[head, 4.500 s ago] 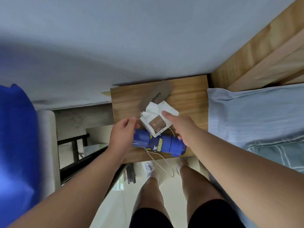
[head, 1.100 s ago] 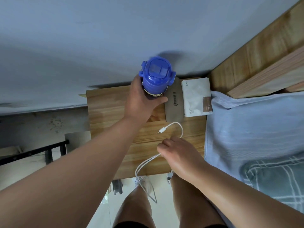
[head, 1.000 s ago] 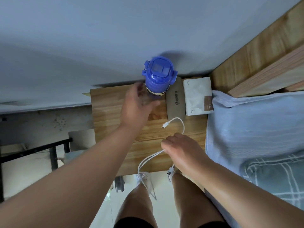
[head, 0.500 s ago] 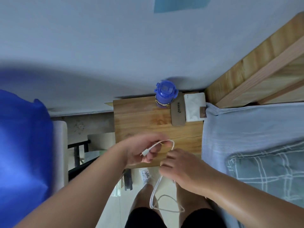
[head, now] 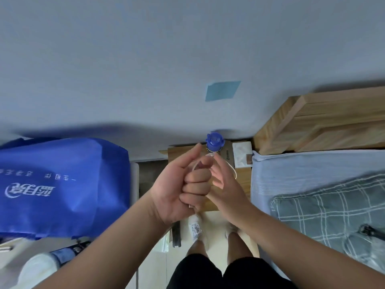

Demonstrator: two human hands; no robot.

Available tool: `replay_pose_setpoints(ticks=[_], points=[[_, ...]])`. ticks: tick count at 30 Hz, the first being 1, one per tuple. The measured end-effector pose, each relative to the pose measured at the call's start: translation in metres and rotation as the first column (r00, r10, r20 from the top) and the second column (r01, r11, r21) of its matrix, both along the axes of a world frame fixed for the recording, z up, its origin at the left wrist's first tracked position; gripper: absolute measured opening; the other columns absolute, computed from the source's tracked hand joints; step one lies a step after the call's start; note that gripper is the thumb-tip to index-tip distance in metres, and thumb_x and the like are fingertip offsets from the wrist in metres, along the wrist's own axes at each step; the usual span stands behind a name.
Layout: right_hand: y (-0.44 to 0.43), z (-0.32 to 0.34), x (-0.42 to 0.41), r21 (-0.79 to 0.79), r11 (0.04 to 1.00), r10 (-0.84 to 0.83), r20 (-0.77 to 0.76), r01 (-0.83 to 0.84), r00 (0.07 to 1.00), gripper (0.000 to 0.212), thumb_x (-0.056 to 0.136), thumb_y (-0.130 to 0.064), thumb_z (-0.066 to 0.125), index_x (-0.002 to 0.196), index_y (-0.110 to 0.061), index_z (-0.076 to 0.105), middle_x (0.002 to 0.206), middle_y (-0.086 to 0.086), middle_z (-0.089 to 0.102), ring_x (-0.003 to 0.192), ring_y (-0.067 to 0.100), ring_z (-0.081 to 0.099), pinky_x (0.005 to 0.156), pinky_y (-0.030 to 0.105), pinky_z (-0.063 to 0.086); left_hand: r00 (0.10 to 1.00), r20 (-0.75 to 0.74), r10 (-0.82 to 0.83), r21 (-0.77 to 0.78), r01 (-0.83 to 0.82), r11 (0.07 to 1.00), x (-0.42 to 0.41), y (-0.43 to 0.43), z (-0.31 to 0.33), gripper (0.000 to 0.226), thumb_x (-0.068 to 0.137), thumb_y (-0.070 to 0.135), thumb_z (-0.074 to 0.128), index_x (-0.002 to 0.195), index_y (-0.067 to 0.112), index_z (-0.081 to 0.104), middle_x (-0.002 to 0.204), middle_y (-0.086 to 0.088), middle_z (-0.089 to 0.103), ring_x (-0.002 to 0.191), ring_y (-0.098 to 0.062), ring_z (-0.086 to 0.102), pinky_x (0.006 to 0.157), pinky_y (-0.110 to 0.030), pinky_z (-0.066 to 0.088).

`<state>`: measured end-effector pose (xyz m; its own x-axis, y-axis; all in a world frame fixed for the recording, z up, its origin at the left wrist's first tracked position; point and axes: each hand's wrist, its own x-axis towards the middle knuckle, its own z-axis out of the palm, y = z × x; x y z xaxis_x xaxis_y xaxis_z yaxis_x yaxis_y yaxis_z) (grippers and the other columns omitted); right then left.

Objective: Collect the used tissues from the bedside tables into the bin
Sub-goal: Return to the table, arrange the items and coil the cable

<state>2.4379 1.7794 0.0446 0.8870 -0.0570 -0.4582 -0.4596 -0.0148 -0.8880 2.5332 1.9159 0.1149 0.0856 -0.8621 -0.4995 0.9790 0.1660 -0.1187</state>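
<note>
Above the wooden bedside table, my left hand is curled round a white charging cable, with its thumb pointing up. My right hand pinches the same cable near the top, where a loop of it runs between the two hands. At the table's back edge a white pack of tissues lies flat beside the bed. No loose used tissue or bin shows in the head view.
A blue bottle stands upright at the back of the table, next to a flat brown pouch. The bed with a checked pillow is on the right. A large blue bag sits on the left.
I have stood back and lifted both hands with the cable. My left hand has closed into a fist round it and more cable is gathered between the hands.
</note>
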Motion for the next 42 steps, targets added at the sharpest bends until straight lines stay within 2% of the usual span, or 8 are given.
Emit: replay_pose_setpoints(ticks=[7,12,18,25,29,36,39,42], points=[[0.007,0.036,0.034,-0.153,0.988,-0.010,0.137,0.031,0.990,0.015,0.101,-0.023,0.056,0.102,-0.011,0.064,0.098,0.016,0.069,0.091,0.030,0.066,0.084,0.039,0.057,0.885,0.371,0.282,0.064,-0.327,0.943,0.015,-0.021,0.057,0.036,0.106,0.038,0.050,0.107,0.018,0.080,0.057,0.003,0.052,0.039,-0.009,0.043,0.038,-0.019,0.041],[-0.011,0.053,0.013,-0.128,0.986,0.125,0.139,-0.107,0.982,0.024,0.106,-0.036,0.053,0.084,-0.027,0.060,0.060,-0.011,0.050,0.054,0.005,0.044,0.053,0.017,0.039,0.338,0.940,-0.043,0.272,-0.670,0.691,0.038,-0.021,0.039,0.030,0.114,0.030,0.040,0.118,0.027,0.070,0.112,0.000,0.080,0.110,-0.017,0.076,0.093,-0.028,0.061],[-0.038,0.071,0.016,-0.511,0.795,0.408,0.054,-0.326,0.911,0.019,0.096,-0.035,0.064,0.078,-0.028,0.063,0.065,-0.013,0.058,0.062,0.006,0.052,0.060,0.024,0.040,-0.336,0.465,-0.819,0.718,-0.399,0.571,-0.006,0.010,-0.007,0.025,0.110,0.032,0.048,0.097,0.016,0.062,0.088,0.008,0.067,0.085,-0.009,0.067,0.082,-0.022,0.052],[-0.073,0.075,0.033,-0.548,0.817,0.318,0.172,-0.177,0.932,0.032,0.093,-0.055,0.059,0.082,-0.026,0.067,0.068,-0.010,0.064,0.060,0.009,0.054,0.059,0.026,0.042,0.765,0.565,-0.309,0.424,0.052,0.904,-0.050,0.003,0.022,0.065,0.100,0.069,0.040,0.071,0.017,0.067,0.042,0.007,0.037,0.037,-0.007,0.030,0.040,-0.021,0.021],[-0.044,0.069,0.009,-0.130,0.989,0.088,0.183,-0.064,0.979,0.048,0.101,-0.057,0.048,0.073,-0.020,0.062,0.058,-0.009,0.044,0.054,0.011,0.037,0.054,0.034,0.033,0.888,0.401,0.226,0.053,-0.269,0.962,-0.039,-0.025,0.060,0.039,0.100,0.046,0.056,0.075,0.020,0.071,0.048,0.008,0.052,0.035,-0.005,0.040,0.036,-0.018,0.029],[-0.028,0.079,-0.025,-0.157,0.948,0.287,0.047,-0.277,0.957,0.034,0.107,-0.038,0.050,0.079,-0.019,0.055,0.056,-0.013,0.045,0.049,0.002,0.037,0.051,0.018,0.034,0.277,0.958,-0.080,0.254,-0.679,0.689,-0.013,-0.036,0.061,0.037,0.114,0.038,0.039,0.132,0.022,0.067,0.128,0.003,0.076,0.118,-0.010,0.072,0.100,-0.026,0.058],[-0.044,0.097,-0.015,-0.300,0.891,0.354,-0.010,-0.341,0.935,0.033,0.102,-0.040,0.057,0.083,-0.013,0.062,0.055,-0.011,0.047,0.049,0.003,0.041,0.055,0.032,0.041,-0.315,0.595,-0.739,0.461,-0.620,0.635,-0.028,-0.014,0.035,0.032,0.109,0.037,0.050,0.103,0.014,0.071,0.086,0.007,0.073,0.081,-0.012,0.063,0.071,-0.024,0.047],[-0.065,0.116,-0.003,-0.292,0.885,0.365,-0.047,-0.362,0.930,0.017,0.092,-0.039,0.069,0.082,-0.026,0.073,0.055,-0.002,0.060,0.047,0.010,0.057,0.055,0.034,0.053,-0.417,0.376,-0.828,0.684,-0.478,0.551,-0.042,0.002,0.023,0.048,0.108,0.053,0.040,0.078,0.020,0.058,0.065,0.008,0.052,0.060,-0.014,0.048,0.061,-0.032,0.030]])
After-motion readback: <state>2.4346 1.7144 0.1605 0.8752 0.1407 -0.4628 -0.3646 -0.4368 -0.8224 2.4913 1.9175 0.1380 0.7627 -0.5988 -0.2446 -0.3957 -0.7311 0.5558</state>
